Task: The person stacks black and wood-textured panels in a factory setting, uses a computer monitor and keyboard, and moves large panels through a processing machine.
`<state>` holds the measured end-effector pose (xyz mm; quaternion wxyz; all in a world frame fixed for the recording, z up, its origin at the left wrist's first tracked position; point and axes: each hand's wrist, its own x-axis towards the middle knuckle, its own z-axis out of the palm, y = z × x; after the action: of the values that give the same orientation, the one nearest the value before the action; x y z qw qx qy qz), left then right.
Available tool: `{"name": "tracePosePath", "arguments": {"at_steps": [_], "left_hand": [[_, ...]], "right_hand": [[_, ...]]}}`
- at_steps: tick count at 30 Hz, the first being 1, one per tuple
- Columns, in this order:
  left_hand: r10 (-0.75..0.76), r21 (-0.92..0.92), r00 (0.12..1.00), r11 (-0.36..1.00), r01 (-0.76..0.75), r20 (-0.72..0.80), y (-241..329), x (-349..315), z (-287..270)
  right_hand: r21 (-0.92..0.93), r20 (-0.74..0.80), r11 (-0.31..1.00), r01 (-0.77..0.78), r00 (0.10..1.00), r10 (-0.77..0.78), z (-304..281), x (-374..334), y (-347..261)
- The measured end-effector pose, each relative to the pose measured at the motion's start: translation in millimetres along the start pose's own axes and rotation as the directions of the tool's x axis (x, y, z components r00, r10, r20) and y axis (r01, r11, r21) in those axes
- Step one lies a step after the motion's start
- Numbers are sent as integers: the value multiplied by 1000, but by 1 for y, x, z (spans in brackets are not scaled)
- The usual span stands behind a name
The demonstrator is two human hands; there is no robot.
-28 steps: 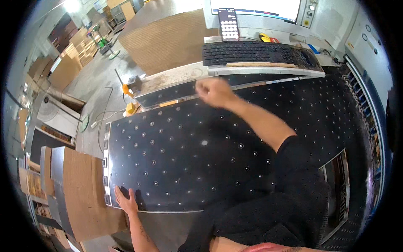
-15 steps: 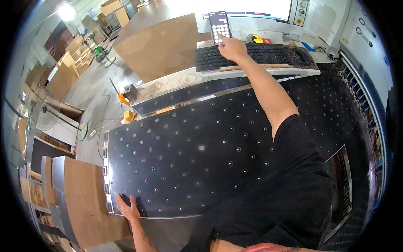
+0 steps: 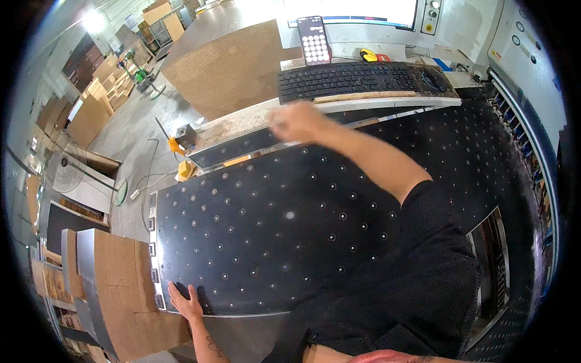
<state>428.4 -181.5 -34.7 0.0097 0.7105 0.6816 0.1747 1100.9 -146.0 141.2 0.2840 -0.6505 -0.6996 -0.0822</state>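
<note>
My left hand (image 3: 186,302) rests flat on the near left corner of a black table top (image 3: 266,230) dotted with small metal balls, its thumb and fingers apart. Over the pale ledge (image 3: 242,124) at the table's far side is my right hand (image 3: 296,123), blurred by motion, so its fingers are hard to make out. Just beyond that hand lies a black keyboard (image 3: 345,81). A phone (image 3: 315,45) showing a calculator keypad leans upright behind the keyboard, against the base of a lit screen (image 3: 363,11), with no hand touching it.
A yellow tape measure (image 3: 368,55) sits behind the keyboard. Cardboard boxes (image 3: 124,284) stand left of the table, and a large brown panel (image 3: 224,69) leans beyond it. A machine with a rail (image 3: 520,121) borders the right side. A cable (image 3: 151,175) trails over the floor.
My right hand has left the phone and swung back and leftward over the ledge. The phone stays propped in place. My left hand keeps its spot on the table corner.
</note>
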Motion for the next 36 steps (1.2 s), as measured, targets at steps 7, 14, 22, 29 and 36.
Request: {"name": "tracePosePath", "arguments": {"at_steps": [7,14,22,29,36], "left_hand": [[14,10,1000,1000,-14,-14,-6,0,2],[31,24,999,999,-31,-24,-7,0,4],[16,-10,1000,1000,-16,-12,-4,-2,-4],[17,-14,999,1000,-18,-38,-5,-2,0],[19,-1,995,1000,-19,-99,6,1,-3]], "right_hand": [[403,278,914,52,944,-177,120,-119,-86],[405,248,907,-119,969,16,142,-130,-88],[360,226,925,-119,973,37,139,-129,-99],[375,249,913,-160,966,67,134,-126,-98],[310,219,930,-196,967,130,130,-120,-100]]}}
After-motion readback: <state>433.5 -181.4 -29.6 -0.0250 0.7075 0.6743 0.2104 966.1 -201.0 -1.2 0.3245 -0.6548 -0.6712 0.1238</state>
